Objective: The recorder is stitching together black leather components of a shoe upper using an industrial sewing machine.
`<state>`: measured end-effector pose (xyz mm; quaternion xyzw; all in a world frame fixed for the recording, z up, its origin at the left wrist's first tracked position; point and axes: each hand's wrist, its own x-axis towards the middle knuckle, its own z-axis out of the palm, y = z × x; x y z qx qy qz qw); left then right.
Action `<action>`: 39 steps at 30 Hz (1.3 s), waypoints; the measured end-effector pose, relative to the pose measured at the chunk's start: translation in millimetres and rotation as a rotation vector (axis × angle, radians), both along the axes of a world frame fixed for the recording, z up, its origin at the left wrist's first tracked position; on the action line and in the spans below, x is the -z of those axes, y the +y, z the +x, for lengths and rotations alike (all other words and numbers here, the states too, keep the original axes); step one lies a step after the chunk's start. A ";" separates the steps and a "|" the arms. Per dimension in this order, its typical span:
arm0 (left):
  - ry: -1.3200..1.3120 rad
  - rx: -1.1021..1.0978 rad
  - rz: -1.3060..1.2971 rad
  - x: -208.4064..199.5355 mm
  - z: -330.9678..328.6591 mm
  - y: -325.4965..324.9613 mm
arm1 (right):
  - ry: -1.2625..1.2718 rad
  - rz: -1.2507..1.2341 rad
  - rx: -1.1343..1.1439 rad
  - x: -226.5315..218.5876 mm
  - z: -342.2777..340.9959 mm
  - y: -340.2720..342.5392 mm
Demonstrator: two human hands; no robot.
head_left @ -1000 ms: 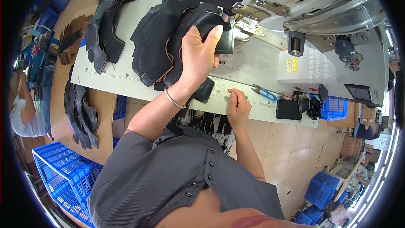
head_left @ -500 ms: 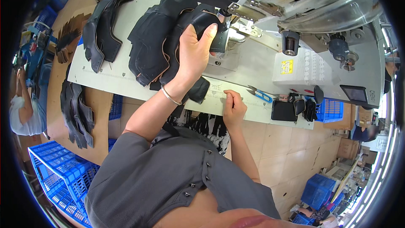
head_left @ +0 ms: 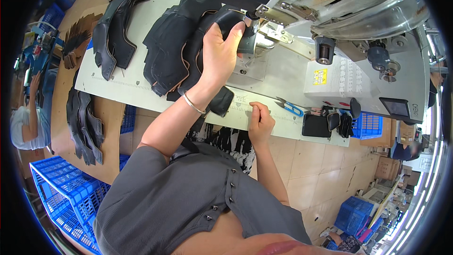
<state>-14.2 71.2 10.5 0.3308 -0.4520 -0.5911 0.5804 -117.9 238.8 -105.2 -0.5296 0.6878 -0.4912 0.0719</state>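
Observation:
My left hand (head_left: 221,56), with a bangle at its wrist, grips a curved black leather piece (head_left: 225,17). The piece lies under the head of a sewing machine (head_left: 363,82), close to its presser area. My thumb is on top of the leather and most of my fingers are hidden beneath it. By the table's near edge, my right hand (head_left: 260,123) is closed with its fingers curled; anything inside is hidden. A pile of black leather pieces (head_left: 165,52) lies left of my left hand. Blue thread snips (head_left: 289,107) rest on the table to the right of my right hand.
More curved leather pieces (head_left: 115,33) lie at the white table's (head_left: 113,85) left end. Others (head_left: 86,123) are on a brown side table (head_left: 61,132). Blue crates (head_left: 71,184) stand at lower left. Small black parts (head_left: 317,125) sit near the right edge. Another person (head_left: 28,123) works at far left.
My left hand and the leather piece have shifted slightly right at the machine. My right hand has barely moved. The person at far left has moved an arm.

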 end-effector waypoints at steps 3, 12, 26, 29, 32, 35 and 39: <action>0.027 0.032 -0.031 0.7 -0.5 -3.3 | -0.007 -0.002 0.002 -0.4 -0.1 0.2; 0.007 0.006 -0.023 -1.5 -5.6 -12.3 | -0.016 -0.005 -0.004 1.4 -0.8 2.1; 0.092 0.021 0.098 -8.5 -12.6 -26.7 | -0.012 0.095 0.212 -31.5 -35.6 16.1; 0.079 0.022 0.092 -3.5 -14.3 -34.1 | 0.072 0.045 0.268 -34.4 -54.2 17.5; 0.063 0.030 0.119 -10.4 -17.5 -35.6 | 0.181 0.156 0.325 -33.3 -72.8 28.1; 0.107 -0.009 0.207 -13.9 -21.7 -30.9 | 0.370 0.282 0.351 -32.1 -78.1 40.8; 0.028 -0.012 0.139 16.4 -16.7 -46.0 | 0.621 0.298 0.386 -20.9 -81.3 44.4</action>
